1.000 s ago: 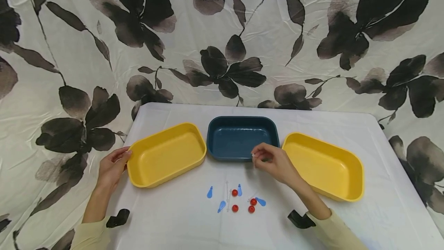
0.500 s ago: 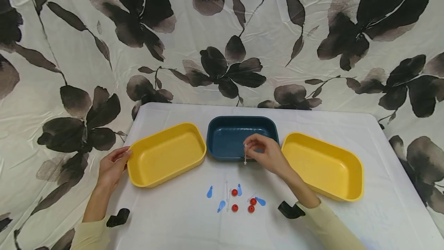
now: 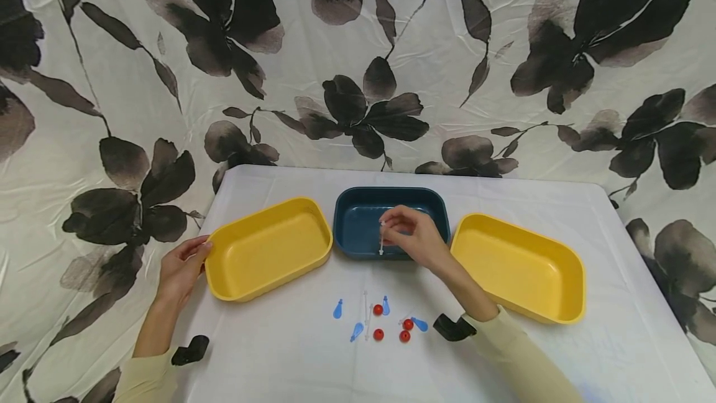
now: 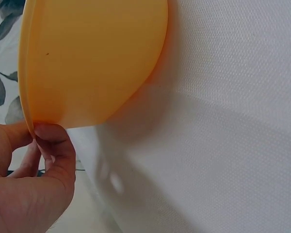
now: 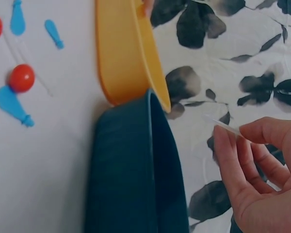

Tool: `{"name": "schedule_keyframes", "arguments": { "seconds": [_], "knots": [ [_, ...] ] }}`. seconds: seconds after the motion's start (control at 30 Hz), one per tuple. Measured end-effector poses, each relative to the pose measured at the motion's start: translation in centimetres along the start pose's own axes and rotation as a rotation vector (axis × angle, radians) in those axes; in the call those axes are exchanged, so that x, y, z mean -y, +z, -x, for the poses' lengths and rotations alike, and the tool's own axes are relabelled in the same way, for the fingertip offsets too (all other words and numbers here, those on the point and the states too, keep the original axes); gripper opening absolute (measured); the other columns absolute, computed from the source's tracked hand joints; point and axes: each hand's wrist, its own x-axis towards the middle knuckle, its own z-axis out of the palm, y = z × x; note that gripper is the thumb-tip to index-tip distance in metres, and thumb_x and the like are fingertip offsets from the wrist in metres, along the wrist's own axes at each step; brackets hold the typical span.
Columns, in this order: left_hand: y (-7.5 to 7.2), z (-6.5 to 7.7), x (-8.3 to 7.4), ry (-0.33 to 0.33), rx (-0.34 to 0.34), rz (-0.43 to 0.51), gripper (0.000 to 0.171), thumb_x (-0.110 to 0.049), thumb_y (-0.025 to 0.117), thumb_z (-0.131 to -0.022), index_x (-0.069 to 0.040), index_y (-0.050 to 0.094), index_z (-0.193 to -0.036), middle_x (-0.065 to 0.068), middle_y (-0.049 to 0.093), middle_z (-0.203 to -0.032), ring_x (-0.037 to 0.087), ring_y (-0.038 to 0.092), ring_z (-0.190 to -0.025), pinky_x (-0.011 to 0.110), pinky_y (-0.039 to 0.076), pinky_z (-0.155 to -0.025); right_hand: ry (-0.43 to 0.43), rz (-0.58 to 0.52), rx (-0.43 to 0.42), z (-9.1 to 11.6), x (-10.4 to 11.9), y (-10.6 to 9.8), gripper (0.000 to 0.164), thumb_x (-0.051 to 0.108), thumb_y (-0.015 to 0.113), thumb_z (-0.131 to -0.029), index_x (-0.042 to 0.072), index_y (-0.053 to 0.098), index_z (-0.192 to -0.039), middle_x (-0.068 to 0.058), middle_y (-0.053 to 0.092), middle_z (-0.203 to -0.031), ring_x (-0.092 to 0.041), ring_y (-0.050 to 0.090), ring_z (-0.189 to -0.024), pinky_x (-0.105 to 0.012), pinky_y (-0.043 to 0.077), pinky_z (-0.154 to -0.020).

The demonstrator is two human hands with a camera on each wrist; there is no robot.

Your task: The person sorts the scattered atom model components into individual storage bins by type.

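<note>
My left hand (image 3: 181,269) pinches the left end rim of the left yellow bin (image 3: 268,250), its thumb and fingers on either side of the rim in the left wrist view. Over the near side of the dark blue bin (image 3: 348,226), my right hand (image 3: 416,238) pinches a thin white stick (image 3: 382,242) between thumb and fingertips. The stick hangs upright in the head view and has small widened ends. Right wrist view: the stick tip (image 5: 225,126) shows above the fingers, beyond the bin's rim.
Red beads (image 3: 378,334), blue teardrop-shaped pieces (image 3: 357,332) and thin clear sticks (image 3: 367,316) lie on the white cloth in front of the bins. A second yellow bin (image 3: 520,266) stands to the right. A floral cloth (image 3: 358,48) hangs behind the table.
My right hand has moved left and away from me with the white stick, from the blue bin's near right edge to over the bin. The left hand stays on its rim.
</note>
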Motion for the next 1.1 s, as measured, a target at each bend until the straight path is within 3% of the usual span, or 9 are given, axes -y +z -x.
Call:
{"name": "schedule_keyframes", "arguments": {
  "seconds": [0.43, 0.73, 1.1],
  "knots": [
    [-0.4, 0.2, 0.2, 0.036, 0.001, 0.031, 0.055, -0.031, 0.058, -0.106, -0.003, 0.047, -0.151, 0.001, 0.052, -0.12, 0.001, 0.058, -0.089, 0.01, 0.053, -0.075, 0.026, -0.099, 0.039, -2.2, 0.5, 1.6, 0.024, 0.003, 0.069, -0.097, -0.009, 0.063, -0.118, -0.019, 0.07, -0.1, -0.028, 0.074, -0.086, -0.034, 0.061, -0.08],
    [-0.3, 0.0, 0.2, 0.015, -0.011, 0.028, 0.056, -0.033, 0.058, -0.105, -0.004, 0.046, -0.152, 0.002, 0.053, -0.123, 0.004, 0.058, -0.093, 0.01, 0.053, -0.076, 0.04, -0.182, 0.05, -3.7, 0.9, 3.1, 0.024, 0.0, 0.07, -0.096, -0.01, 0.063, -0.117, -0.02, 0.069, -0.1, -0.025, 0.073, -0.085, -0.037, 0.061, -0.081],
    [-0.2, 0.0, 0.1, 0.044, 0.004, 0.048, 0.056, -0.033, 0.06, -0.105, -0.003, 0.048, -0.15, 0.001, 0.055, -0.122, 0.001, 0.059, -0.09, 0.011, 0.053, -0.076, 0.08, -0.203, 0.064, -5.1, 1.2, 5.3, 0.025, 0.0, 0.069, -0.096, -0.01, 0.063, -0.118, -0.016, 0.07, -0.097, -0.019, 0.072, -0.082, -0.035, 0.061, -0.081]
  ]
}}
